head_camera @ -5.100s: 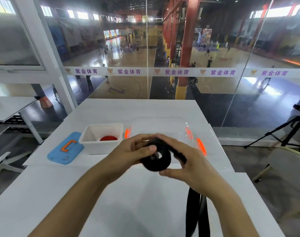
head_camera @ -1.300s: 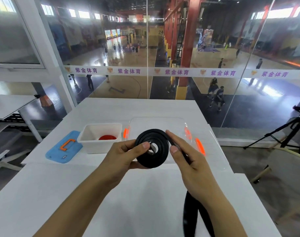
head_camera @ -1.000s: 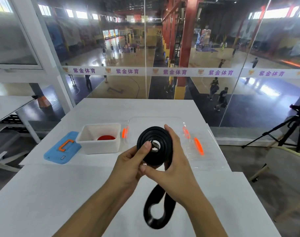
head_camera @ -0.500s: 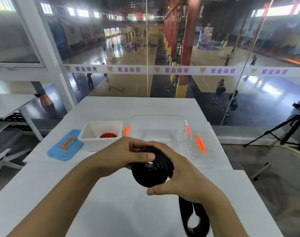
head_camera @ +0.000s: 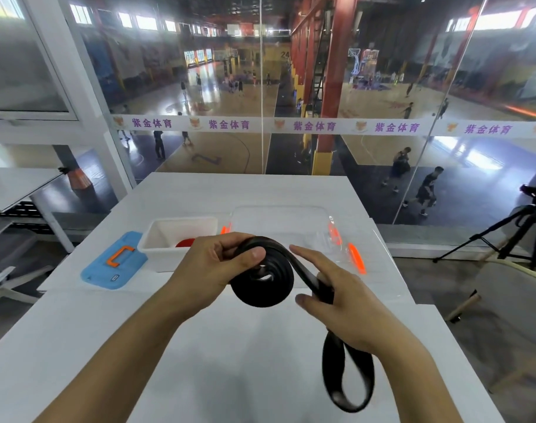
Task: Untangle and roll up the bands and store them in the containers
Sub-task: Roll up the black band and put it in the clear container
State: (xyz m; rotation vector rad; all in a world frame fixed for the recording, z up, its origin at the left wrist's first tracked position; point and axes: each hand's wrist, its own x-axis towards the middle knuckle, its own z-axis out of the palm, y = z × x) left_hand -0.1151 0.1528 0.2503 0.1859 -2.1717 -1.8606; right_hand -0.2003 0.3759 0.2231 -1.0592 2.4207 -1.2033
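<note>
A black band (head_camera: pixel 262 277) is wound into a thick roll, held above the white table. My left hand (head_camera: pixel 213 265) pinches the roll, thumb on its front face. My right hand (head_camera: pixel 336 297) grips the loose strap just right of the roll, index finger stretched out. The unrolled end hangs below that hand as a loop (head_camera: pixel 347 374). Behind my hands stands a white container (head_camera: pixel 181 232) with a red rolled band (head_camera: pixel 184 242) inside. To its right sits a clear container (head_camera: pixel 278 221) with orange latches.
A blue lid (head_camera: pixel 114 262) with an orange handle lies left of the white container. A clear lid (head_camera: pixel 367 248) rests right of the clear container. A glass wall stands past the table's far edge. A tripod (head_camera: pixel 513 227) stands on the floor at the right.
My hands have lifted off the roll's face, so the coil shows fully. The right hand has slid down along the loose strap, and the hanging loop has swung.
</note>
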